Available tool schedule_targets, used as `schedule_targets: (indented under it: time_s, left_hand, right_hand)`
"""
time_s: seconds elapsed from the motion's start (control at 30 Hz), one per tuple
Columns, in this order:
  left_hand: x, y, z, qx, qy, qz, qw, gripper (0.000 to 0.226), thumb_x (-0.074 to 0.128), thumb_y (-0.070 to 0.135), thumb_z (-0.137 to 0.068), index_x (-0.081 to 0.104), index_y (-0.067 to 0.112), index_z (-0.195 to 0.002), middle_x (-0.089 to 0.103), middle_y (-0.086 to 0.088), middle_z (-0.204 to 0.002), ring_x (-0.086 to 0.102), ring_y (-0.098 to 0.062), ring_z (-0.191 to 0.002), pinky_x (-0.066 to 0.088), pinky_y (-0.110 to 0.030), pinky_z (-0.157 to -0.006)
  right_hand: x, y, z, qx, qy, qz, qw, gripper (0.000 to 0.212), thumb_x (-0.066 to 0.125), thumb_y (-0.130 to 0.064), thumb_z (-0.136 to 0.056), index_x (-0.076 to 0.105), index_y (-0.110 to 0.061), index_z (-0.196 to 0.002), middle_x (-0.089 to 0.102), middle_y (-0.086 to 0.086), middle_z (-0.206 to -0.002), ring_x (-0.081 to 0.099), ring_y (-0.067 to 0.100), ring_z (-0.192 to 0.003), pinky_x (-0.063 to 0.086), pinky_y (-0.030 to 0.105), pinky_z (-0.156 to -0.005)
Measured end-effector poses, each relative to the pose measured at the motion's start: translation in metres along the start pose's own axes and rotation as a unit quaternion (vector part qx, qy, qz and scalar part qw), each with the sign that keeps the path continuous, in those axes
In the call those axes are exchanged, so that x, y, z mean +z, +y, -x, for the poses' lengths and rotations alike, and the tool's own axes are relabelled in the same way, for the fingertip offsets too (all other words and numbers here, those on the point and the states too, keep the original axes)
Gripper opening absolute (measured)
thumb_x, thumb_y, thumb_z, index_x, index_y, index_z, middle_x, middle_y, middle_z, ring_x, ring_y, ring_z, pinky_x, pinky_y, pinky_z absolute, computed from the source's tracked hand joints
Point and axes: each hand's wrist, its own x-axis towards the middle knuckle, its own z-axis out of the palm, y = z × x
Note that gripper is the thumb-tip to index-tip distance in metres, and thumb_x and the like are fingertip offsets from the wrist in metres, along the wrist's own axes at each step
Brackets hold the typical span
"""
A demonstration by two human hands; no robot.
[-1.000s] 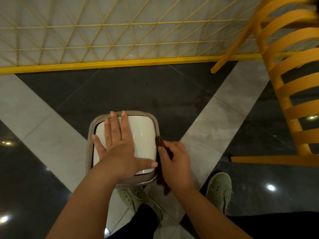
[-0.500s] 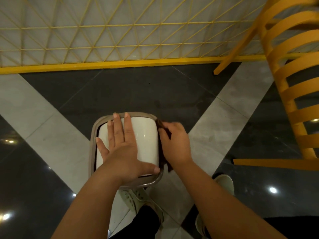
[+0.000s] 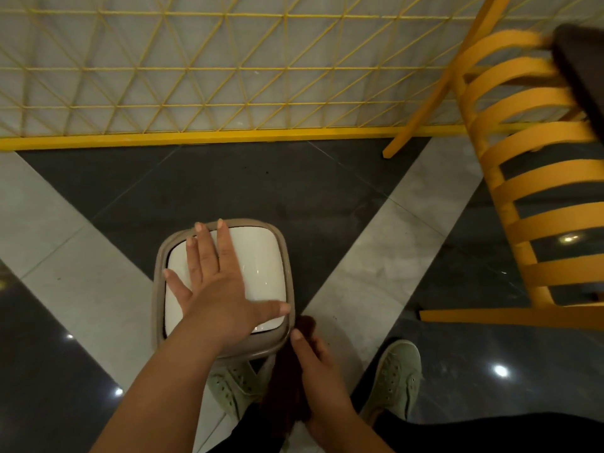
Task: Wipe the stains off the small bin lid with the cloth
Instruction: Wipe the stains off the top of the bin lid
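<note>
White swing lid (image 3: pixel 258 273) braced, dark cloth (image 3: pixel 287 364) working the near right corner

Left hand (image 3: pixel 215 282) lies flat with fingers spread on the lid of the small bin (image 3: pixel 157 305), which stands on the tiled floor (image 3: pixel 81 289) at centre frame. Right hand (image 3: pixel 322 374), at five o'clock from the lid, grips the bunched brown cloth against the taupe rim (image 3: pixel 287 335). No stains show on the exposed white panel; whatever sits beneath the left palm probably remains unwiped, so I judge the job partly done.
</note>
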Motion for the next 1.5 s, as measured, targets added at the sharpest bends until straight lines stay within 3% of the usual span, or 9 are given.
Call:
schedule_targets:
  time_s: [0.17, 0.33, 0.47, 0.6, 0.73, 0.87, 1.0, 1.23, 1.5]
  left_hand:
    - [0.004, 0.018, -0.007, -0.060, 0.032, 0.127, 0.990, 0.130, 0.061, 0.072, -0.069, -0.035, 0.024, -0.143, -0.039, -0.001, -0.152, -0.029, -0.021, -0.143, -0.011, -0.054, -0.114]
    - [-0.003, 0.030, -0.013, -0.098, 0.050, 0.227, 0.968, 0.115, 0.046, 0.079, -0.072, -0.026, 0.028, -0.147, -0.023, 0.003, -0.158, -0.007, -0.025, -0.148, -0.006, -0.050, -0.117]
    - [-0.007, 0.030, -0.014, -0.077, 0.137, 0.188, 0.970, 0.109, 0.047, 0.079, -0.073, -0.012, 0.030, -0.151, 0.000, -0.001, -0.160, 0.005, -0.029, -0.146, 0.003, -0.050, -0.115]
    - [-0.010, 0.033, -0.019, 0.011, 0.186, 0.088, 0.979, 0.083, 0.044, 0.063, -0.087, -0.002, 0.038, -0.150, 0.000, 0.002, -0.161, 0.005, -0.029, -0.145, 0.006, -0.050, -0.114]
    - [-0.011, 0.022, -0.030, 0.082, 0.126, 0.016, 0.989, 0.062, 0.037, 0.056, -0.094, 0.010, 0.048, -0.148, -0.008, 0.010, -0.161, -0.012, -0.020, -0.147, -0.006, -0.052, -0.116]
    - [-0.013, 0.009, -0.032, 0.102, 0.076, 0.010, 0.992, 0.062, 0.037, 0.052, -0.095, 0.006, 0.049, -0.148, -0.018, 0.016, -0.159, -0.022, -0.016, -0.145, -0.010, -0.052, -0.115]
    - [-0.012, 0.011, -0.031, 0.094, 0.058, 0.028, 0.993, 0.062, 0.036, 0.048, -0.097, 0.001, 0.049, -0.148, -0.023, 0.018, -0.157, -0.027, -0.016, -0.143, -0.008, -0.053, -0.116]
    - [-0.010, 0.014, -0.029, 0.091, 0.050, 0.037, 0.994, 0.056, 0.029, 0.041, -0.100, 0.001, 0.052, -0.147, -0.022, 0.018, -0.157, -0.027, -0.014, -0.143, -0.008, -0.052, -0.116]
    - [-0.010, 0.013, -0.030, 0.096, 0.057, 0.027, 0.993, 0.053, 0.022, 0.038, -0.102, -0.002, 0.051, -0.147, -0.020, 0.017, -0.157, -0.025, -0.015, -0.143, -0.007, -0.053, -0.116]
  right_hand:
    - [0.004, -0.031, -0.022, -0.061, 0.047, -0.017, 0.997, 0.017, 0.064, -0.019, -0.090, 0.065, -0.017, -0.107, 0.071, 0.014, -0.102, 0.067, 0.034, -0.099, 0.053, 0.048, -0.090]
    - [0.008, -0.099, -0.049, -0.139, 0.083, 0.026, 0.986, 0.030, 0.063, -0.011, -0.089, 0.062, -0.013, -0.119, 0.069, 0.012, -0.101, 0.067, 0.026, -0.087, 0.056, 0.036, -0.071]
    - [0.014, -0.141, -0.062, -0.147, 0.079, 0.096, 0.981, 0.042, 0.065, -0.018, -0.088, 0.056, -0.022, -0.129, 0.065, 0.007, -0.111, 0.064, 0.025, -0.093, 0.055, 0.036, -0.076]
    - [0.016, -0.153, -0.050, -0.189, 0.089, 0.139, 0.968, 0.039, 0.059, -0.025, -0.093, 0.055, -0.029, -0.131, 0.063, 0.001, -0.115, 0.063, 0.023, -0.098, 0.054, 0.042, -0.090]
    - [0.011, -0.149, -0.031, -0.270, 0.080, 0.177, 0.943, 0.034, 0.052, -0.025, -0.097, 0.053, -0.039, -0.128, 0.058, -0.013, -0.105, 0.059, 0.010, -0.090, 0.054, 0.026, -0.067]
    - [0.015, -0.139, -0.026, -0.376, 0.061, 0.328, 0.864, 0.033, 0.054, -0.025, -0.096, 0.057, -0.039, -0.126, 0.047, -0.015, -0.118, 0.049, -0.007, -0.095, 0.039, 0.010, -0.088]
    - [0.024, -0.133, -0.020, -0.444, 0.078, 0.406, 0.795, 0.035, 0.053, -0.022, -0.096, 0.057, -0.035, -0.128, 0.043, -0.019, -0.109, 0.046, -0.011, -0.095, 0.037, 0.001, -0.084]
    - [0.012, -0.084, -0.010, -0.637, 0.036, 0.475, 0.606, 0.034, 0.057, -0.014, -0.089, 0.066, -0.019, -0.121, 0.056, 0.003, -0.119, 0.049, 0.020, -0.112, 0.035, 0.021, -0.100]
    - [-0.004, -0.032, -0.025, -0.710, 0.023, 0.544, 0.446, 0.023, 0.062, -0.024, -0.087, 0.073, -0.022, -0.108, 0.048, -0.004, -0.118, 0.049, 0.018, -0.111, 0.043, 0.028, -0.095]
